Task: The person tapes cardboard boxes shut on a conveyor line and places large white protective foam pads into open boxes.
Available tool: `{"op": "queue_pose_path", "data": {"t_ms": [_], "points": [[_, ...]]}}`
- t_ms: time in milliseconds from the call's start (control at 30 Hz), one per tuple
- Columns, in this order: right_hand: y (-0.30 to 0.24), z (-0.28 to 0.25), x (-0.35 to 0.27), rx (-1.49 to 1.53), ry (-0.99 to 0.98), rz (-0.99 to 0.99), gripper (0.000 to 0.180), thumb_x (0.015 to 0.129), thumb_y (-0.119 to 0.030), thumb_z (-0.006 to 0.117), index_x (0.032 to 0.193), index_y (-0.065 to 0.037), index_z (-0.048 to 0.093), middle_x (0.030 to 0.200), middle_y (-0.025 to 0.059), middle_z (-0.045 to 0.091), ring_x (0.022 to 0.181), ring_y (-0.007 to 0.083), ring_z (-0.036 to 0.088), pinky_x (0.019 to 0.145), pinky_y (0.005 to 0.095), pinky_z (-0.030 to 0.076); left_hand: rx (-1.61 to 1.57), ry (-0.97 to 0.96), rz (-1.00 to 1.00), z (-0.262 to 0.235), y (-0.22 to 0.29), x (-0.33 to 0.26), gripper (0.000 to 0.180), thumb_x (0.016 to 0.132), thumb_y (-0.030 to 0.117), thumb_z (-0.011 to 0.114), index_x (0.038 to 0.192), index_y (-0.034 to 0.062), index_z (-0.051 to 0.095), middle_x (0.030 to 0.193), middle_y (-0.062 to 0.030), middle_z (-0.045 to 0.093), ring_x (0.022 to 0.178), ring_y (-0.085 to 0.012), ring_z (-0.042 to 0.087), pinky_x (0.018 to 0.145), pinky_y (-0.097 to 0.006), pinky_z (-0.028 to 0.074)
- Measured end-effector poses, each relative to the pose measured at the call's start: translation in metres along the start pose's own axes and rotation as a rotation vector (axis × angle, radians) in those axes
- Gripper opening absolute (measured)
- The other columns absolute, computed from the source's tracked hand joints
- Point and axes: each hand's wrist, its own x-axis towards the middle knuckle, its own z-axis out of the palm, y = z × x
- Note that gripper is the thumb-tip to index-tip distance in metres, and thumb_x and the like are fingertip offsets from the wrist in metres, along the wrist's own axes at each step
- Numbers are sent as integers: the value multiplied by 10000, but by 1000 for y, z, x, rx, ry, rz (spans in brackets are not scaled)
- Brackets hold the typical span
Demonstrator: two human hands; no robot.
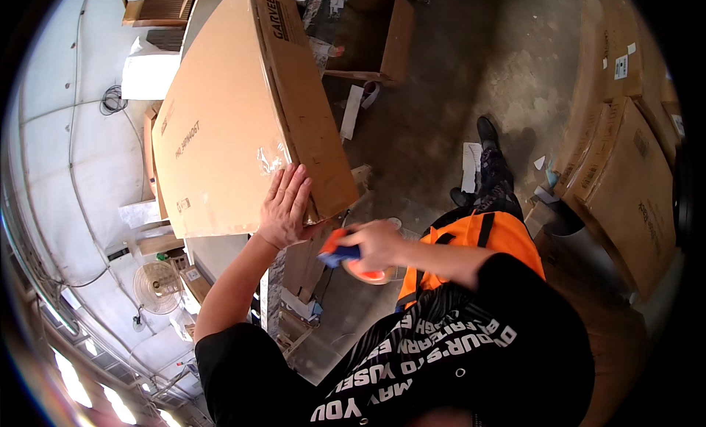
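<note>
Cardboard box: one, large, brown, closed, lying on the tabletop. A strip of that grey surface shows past the box's near edge; most of the tabletop's edges and corners are hidden beneath the box. Clear tape lies shiny on the box near its near right corner.

Left hand: yours, bare. Fingers straight, only slightly spread, laid flat on the box just beside the clear tape, along the edge between the broad face and the narrow side. They press upon the cardboard without wrapping round anything.

Right hand: yours, bare, somewhat blurred. Fingers curled closed around a tape dispenser, red-orange and blue, carrying a tape roll. You hold it near the box's near right corner, just beside your left wrist; whether it touches the cardboard cannot be told.

Surroundings: open carton, brown, beyond the box's right side. Floor, grey, worn, bearing a white strip beside your dark shoe. Stacked cartons, brown, well off to your right. Fan, round, pale, to your left. Orange garment with black bands, at your waist.
</note>
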Motion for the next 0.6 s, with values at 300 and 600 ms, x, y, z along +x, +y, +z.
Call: {"op": "queue_pose_path", "data": {"t_ms": [300,600], "points": [[66,-55,8,381,135,61,586,550,-216,759,1116,-63,745,891,122,740,790,148,680,763,297,539,4,14,18,0,2,-5,919,790,476,755,1459,-33,383,1526,-277,381,1436,-462,347,1184,-587,251],[-18,68,73,-453,-134,-476,422,617,-270,693,1019,-163,760,1142,163,683,1101,344,633,882,435,535,-72,-121,-13,-11,7,-14,795,827,532,664,1439,61,475,1556,-203,378,1470,-431,296,1206,-567,206]]}}
